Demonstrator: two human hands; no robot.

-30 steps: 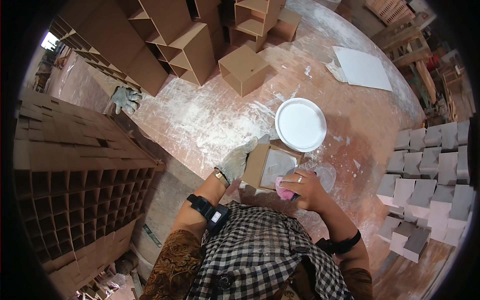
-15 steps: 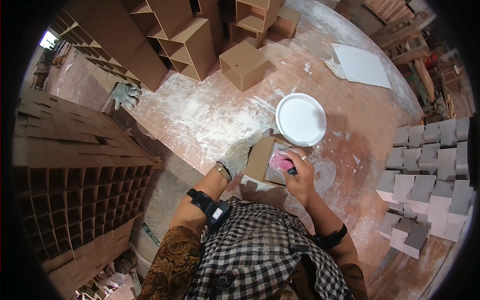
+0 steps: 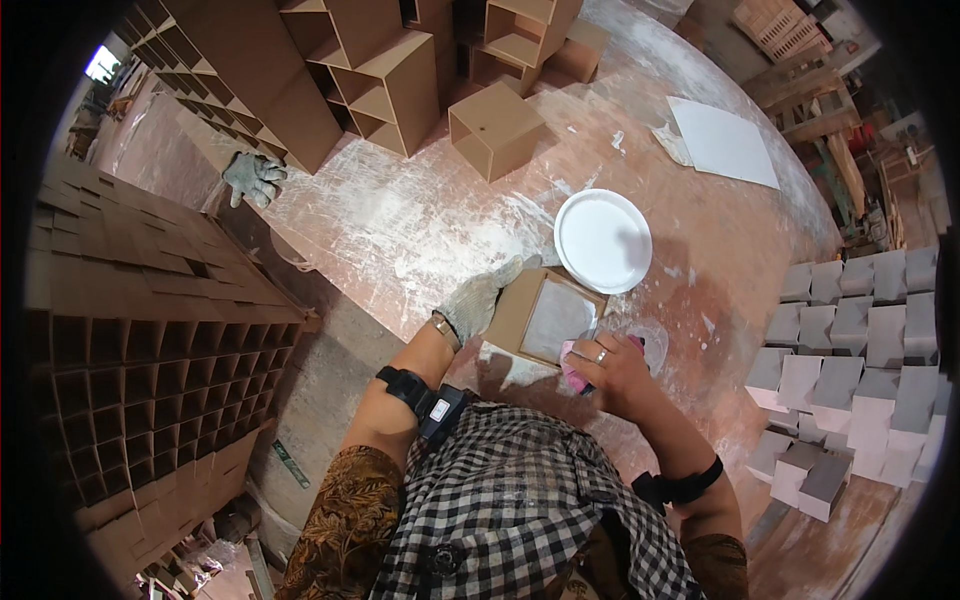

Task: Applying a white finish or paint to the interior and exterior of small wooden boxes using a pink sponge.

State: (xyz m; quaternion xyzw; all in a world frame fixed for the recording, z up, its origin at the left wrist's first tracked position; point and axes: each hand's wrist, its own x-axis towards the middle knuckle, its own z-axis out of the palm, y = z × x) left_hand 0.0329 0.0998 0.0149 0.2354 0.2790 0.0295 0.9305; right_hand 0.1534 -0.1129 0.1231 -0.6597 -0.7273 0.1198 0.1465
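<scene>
Hands (image 3: 476,302) on brn box (image 3: 515,312) (L), pink pad (image 3: 573,369) (R).

Checked garment (image 3: 490,500), brown patterned sleeves (image 3: 345,510)

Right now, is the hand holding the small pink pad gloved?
No, the right hand holding the small pink pad is bare, with a silver-coloured ring showing.

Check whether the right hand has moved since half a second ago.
Yes: against the round white dish, the right hand has moved down and slightly right in view, carrying the pink pad to the near right edge of the box.
</scene>
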